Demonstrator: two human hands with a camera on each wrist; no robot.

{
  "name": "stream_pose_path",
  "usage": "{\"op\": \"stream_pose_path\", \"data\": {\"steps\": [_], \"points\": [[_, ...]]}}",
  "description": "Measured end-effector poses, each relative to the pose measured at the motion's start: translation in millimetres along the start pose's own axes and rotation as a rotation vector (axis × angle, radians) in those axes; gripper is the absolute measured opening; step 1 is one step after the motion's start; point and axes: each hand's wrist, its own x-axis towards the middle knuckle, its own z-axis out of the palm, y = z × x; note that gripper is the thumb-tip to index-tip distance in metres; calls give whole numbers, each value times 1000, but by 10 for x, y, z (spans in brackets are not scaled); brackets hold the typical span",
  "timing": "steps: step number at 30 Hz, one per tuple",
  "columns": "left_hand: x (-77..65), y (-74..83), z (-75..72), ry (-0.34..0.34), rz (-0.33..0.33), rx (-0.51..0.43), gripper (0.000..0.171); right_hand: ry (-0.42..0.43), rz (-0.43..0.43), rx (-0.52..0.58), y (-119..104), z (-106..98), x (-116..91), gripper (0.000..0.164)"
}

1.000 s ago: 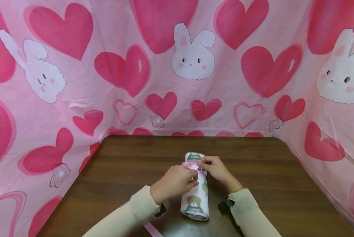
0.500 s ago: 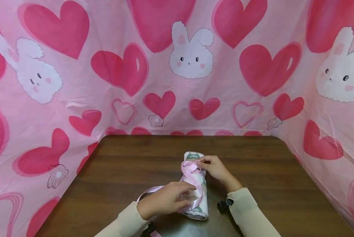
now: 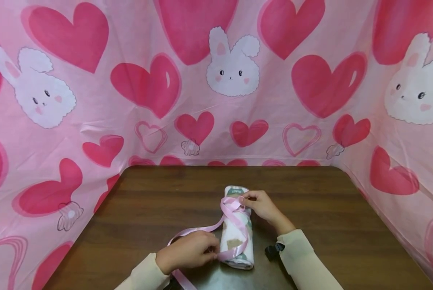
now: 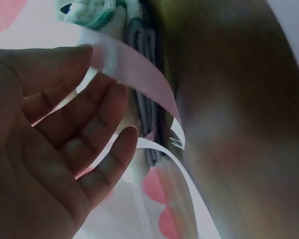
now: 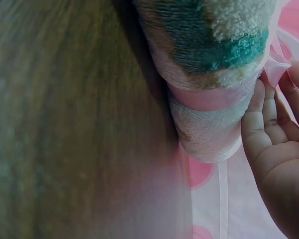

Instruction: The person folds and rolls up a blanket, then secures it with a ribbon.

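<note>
A rolled towel [image 3: 230, 230], white with bear prints, lies lengthwise on the brown wooden table. Pink satin ribbon [image 3: 198, 229] circles its upper part, crosses on top and trails in a long curve to the left. My left hand [image 3: 190, 250], at the towel's lower left, pinches one ribbon length between thumb and finger; the left wrist view has this ribbon [image 4: 139, 74] running from those fingertips. Near the crossing, my right hand [image 3: 262, 207] pinches a small ribbon loop [image 5: 276, 67]. The right wrist view shows the ribbon band [image 5: 209, 98] snug around the plush roll.
Table [image 3: 158, 193] surface extends on both sides of the towel. A pink curtain [image 3: 201, 100] with hearts and rabbits hangs behind and along the sides. Another ribbon stretch [image 3: 184, 280] runs past the left wrist to the near edge.
My left hand has moved from the knot down and left, drawing a ribbon length along the towel. The ribbon's crossing is now uncovered. My right hand stays at the knot.
</note>
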Motion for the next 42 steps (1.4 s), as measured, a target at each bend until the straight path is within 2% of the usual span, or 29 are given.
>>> {"op": "stream_pose_path", "data": {"steps": [4,8,12,14,16,18,21,25,27,29,31,34,39,42], "points": [[22,63,-34,-24,5,-5,21,-17,-1,11,4,7,-3,17],[100,165,-119,-2,23,-104,18,-23,-14,17,-3,7,-3,17],[292,308,-205,65,54,-221,10,-15,-26,10,10,-20,3,17],[414,376,-203,94,56,-245,6,-12,-34,8,23,-36,7,17],[532,444,-179,100,60,-225,3,-11,-41,12,34,-49,11,17],[633,504,-130,69,75,-180,3,-13,-43,20,36,-51,10,16],[732,565,-58,-23,123,-150,4,-19,-39,30,28,-42,1,17],[773,550,-6,-130,187,-266,14,-25,-30,20,15,-24,-5,17],[770,508,-6,-144,206,-316,17,-28,-27,14,16,-18,0,17],[760,446,-20,-123,207,-329,17,-32,-27,19,34,-13,12,17],[748,359,-54,-79,176,-320,15,-34,-35,26,70,-11,30,16],[742,155,-107,32,81,-305,11,-27,-53,39,188,-5,81,16],[757,-275,-147,263,-140,-297,6,-10,-60,34,346,-8,128,17],[780,-492,-115,358,-259,-349,6,-7,-59,37,379,-16,118,19]]}}
